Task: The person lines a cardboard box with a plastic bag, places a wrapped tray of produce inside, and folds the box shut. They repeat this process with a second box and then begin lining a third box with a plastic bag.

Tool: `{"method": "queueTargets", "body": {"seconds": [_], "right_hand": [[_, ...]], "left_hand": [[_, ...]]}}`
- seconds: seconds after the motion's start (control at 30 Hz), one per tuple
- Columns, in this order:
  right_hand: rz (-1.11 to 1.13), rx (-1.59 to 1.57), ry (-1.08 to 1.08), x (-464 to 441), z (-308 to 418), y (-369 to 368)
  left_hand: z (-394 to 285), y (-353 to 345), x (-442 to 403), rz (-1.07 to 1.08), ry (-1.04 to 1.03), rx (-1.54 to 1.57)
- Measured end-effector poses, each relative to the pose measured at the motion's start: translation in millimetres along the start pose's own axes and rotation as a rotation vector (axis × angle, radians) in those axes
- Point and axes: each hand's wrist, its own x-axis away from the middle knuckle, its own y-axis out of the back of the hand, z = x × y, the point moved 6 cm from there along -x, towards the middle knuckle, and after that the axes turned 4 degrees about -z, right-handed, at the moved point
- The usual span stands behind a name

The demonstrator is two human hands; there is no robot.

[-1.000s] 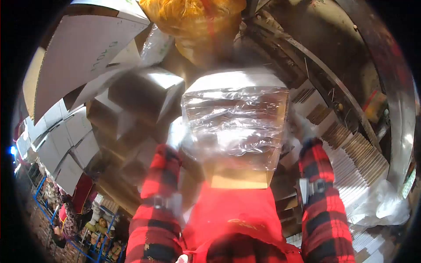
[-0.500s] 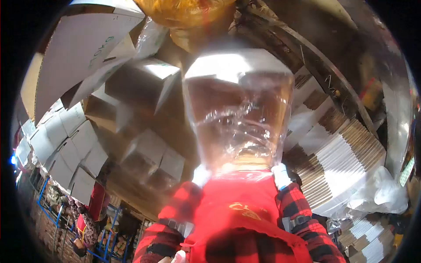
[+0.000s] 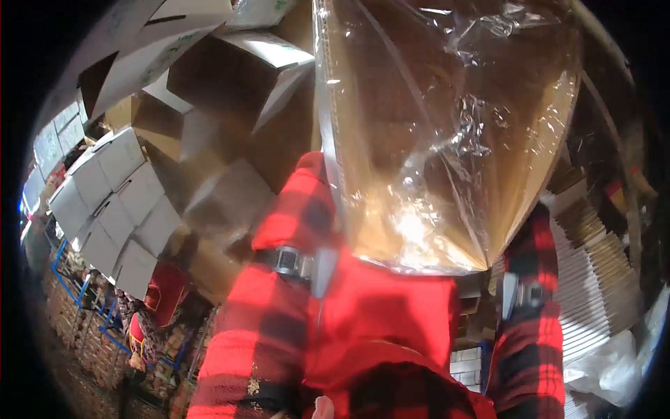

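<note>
Cardboard box, brown inside and large in view, is raised in front of the body, its lower edge at the red apron, touching or just short of it. Clear film lines its inside or stretches over its mouth; I cannot tell which. Arms flank it, presumably because so broad a thing balances better with support from both sides. The left sleeve ends at the box's left edge, the right sleeve at its right edge, so the box seems to lie between the hands. Both hands are hidden, and I cannot tell how wide they are spread or what they grip. Flattened cartons stand packed at the right, seemingly to save room, near a crumpled plastic bag.
</note>
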Motion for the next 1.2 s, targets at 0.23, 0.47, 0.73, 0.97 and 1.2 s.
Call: {"method": "queueTargets", "body": {"seconds": [0.23, 0.47, 0.73, 0.97, 1.2], "right_hand": [[-0.031, 0.334, 0.134, 105, 35, -9], [0.007, 0.221, 0.130, 106, 65, 25], [0.218, 0.113, 0.251, 100, 116, -20], [0.399, 0.410, 0.648, 139, 203, -256], [0.933, 0.693, 0.600, 211, 114, -408]], "left_hand": [[-5, -26, 33, 0.105, 0.214, 0.377], [-97, 12, 41, -0.177, -0.272, -0.697], [-115, 173, 143, -0.584, -0.443, -0.265], [-226, 138, 211, -0.797, -0.511, -0.621], [-180, 353, 206, -1.109, -0.348, -0.652]]}}
